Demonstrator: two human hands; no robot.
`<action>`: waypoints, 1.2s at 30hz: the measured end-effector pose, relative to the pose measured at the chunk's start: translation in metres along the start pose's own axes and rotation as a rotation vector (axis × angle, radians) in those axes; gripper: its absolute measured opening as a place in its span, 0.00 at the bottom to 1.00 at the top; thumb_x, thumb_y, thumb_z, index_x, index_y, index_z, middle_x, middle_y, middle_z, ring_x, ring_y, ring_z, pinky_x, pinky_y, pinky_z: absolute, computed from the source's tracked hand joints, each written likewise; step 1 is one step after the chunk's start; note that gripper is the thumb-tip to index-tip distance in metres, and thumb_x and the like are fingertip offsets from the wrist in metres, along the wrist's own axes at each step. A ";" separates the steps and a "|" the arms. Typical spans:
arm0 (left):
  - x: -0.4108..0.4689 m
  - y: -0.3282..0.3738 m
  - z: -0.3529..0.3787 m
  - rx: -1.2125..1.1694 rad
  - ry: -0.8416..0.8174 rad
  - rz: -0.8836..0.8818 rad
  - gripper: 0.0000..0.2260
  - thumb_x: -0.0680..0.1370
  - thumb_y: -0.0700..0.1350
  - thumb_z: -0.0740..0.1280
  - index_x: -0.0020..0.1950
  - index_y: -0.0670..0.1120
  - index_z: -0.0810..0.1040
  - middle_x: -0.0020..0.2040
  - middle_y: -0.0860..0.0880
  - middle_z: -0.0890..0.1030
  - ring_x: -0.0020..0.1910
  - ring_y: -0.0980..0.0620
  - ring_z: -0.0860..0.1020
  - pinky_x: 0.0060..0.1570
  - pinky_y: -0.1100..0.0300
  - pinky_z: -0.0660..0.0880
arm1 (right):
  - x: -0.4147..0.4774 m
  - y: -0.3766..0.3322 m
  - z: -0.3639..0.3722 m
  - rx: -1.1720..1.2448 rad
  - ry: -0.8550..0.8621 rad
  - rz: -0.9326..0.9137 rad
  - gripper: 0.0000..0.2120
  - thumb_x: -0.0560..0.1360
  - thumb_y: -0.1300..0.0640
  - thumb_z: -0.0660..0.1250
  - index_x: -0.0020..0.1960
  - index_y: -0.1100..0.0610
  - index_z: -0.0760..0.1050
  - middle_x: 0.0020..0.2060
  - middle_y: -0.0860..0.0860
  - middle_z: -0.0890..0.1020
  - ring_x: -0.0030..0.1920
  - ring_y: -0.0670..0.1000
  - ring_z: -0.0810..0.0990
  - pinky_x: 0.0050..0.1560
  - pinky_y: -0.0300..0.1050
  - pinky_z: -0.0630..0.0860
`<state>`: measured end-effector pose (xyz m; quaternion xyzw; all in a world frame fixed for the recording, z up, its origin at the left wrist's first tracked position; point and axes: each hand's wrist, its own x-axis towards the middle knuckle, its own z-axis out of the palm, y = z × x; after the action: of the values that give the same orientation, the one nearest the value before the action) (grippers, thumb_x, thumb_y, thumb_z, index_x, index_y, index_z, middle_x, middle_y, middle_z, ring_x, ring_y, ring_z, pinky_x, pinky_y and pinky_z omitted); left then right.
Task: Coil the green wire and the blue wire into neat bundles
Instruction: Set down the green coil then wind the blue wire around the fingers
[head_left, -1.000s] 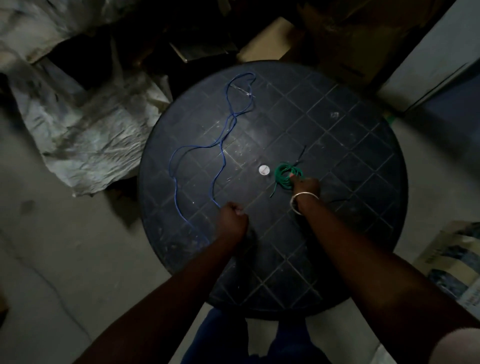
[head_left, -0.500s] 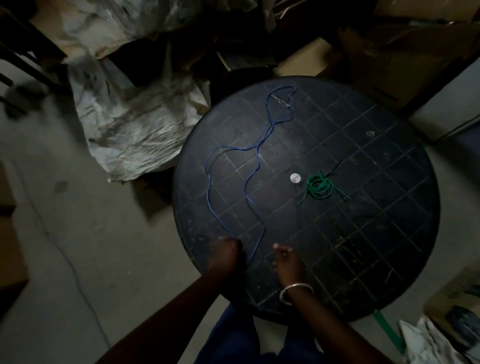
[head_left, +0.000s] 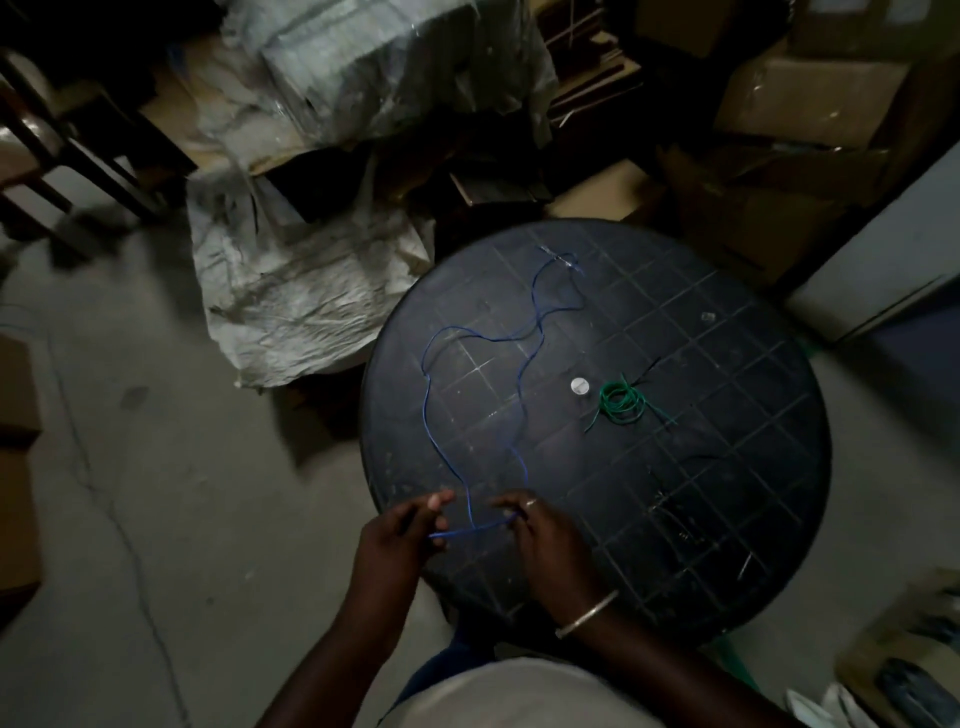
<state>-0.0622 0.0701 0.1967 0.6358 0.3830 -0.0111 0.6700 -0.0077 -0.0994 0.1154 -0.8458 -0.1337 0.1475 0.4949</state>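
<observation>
Head view: our left hand (head_left: 400, 535) and right hand (head_left: 545, 540) pinch the uncoiled blue wire (head_left: 470, 530) between them; beyond our right hand, the green wire (head_left: 621, 402) lies bundled.

The round table (head_left: 727, 364) looks like matt, scuffed black plastic; the bangle (head_left: 587, 616) is shiny metal.

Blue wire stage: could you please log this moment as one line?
green wire: coiled, on table | blue wire: uncoiled | left hand, right hand: pinching its near end
</observation>
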 end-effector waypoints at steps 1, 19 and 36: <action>-0.005 0.004 -0.007 0.025 0.012 0.027 0.08 0.79 0.42 0.67 0.48 0.47 0.87 0.36 0.48 0.81 0.36 0.53 0.79 0.42 0.55 0.78 | -0.001 -0.010 -0.011 0.022 0.009 -0.012 0.15 0.77 0.65 0.62 0.56 0.52 0.81 0.48 0.44 0.85 0.46 0.36 0.82 0.50 0.28 0.74; -0.091 0.081 0.009 -0.187 -0.616 0.070 0.12 0.80 0.51 0.61 0.43 0.43 0.73 0.31 0.47 0.57 0.28 0.53 0.55 0.26 0.60 0.56 | 0.024 -0.075 -0.083 0.021 -0.081 -0.343 0.09 0.78 0.49 0.67 0.53 0.50 0.83 0.48 0.47 0.84 0.48 0.45 0.78 0.50 0.38 0.72; -0.027 0.098 0.016 0.285 -0.346 0.539 0.12 0.83 0.40 0.60 0.60 0.42 0.81 0.43 0.40 0.85 0.43 0.54 0.82 0.50 0.62 0.76 | -0.022 -0.169 -0.101 0.272 -0.596 -0.133 0.12 0.84 0.59 0.59 0.47 0.58 0.79 0.29 0.59 0.77 0.29 0.52 0.76 0.37 0.48 0.77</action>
<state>-0.0242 0.0627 0.2924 0.7899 0.0768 0.0052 0.6085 -0.0023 -0.1081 0.3135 -0.6811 -0.3065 0.3721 0.5511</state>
